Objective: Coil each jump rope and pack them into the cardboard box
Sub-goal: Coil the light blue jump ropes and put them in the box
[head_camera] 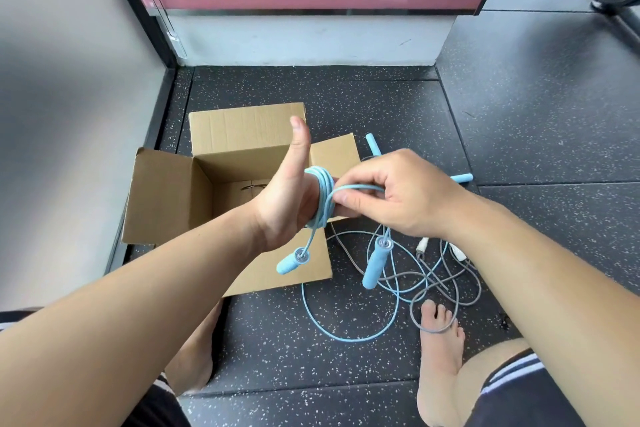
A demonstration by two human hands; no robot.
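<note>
Right hand point(398, 191) pinches the blue jump rope point(323, 199), coiled round the flat left hand point(287, 208) (thumb up) over the cardboard box point(166, 198) edge.

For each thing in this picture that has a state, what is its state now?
cardboard box: open, flaps folded outward.
blue rope in hand: partly wound around the left hand, one handle dangling.
left hand: thumb up, carries the coil.
right hand: pinches a strand of that rope.
second blue rope: loose on the floor, uncoiled.
grey rope: loose on the floor, uncoiled.
</note>
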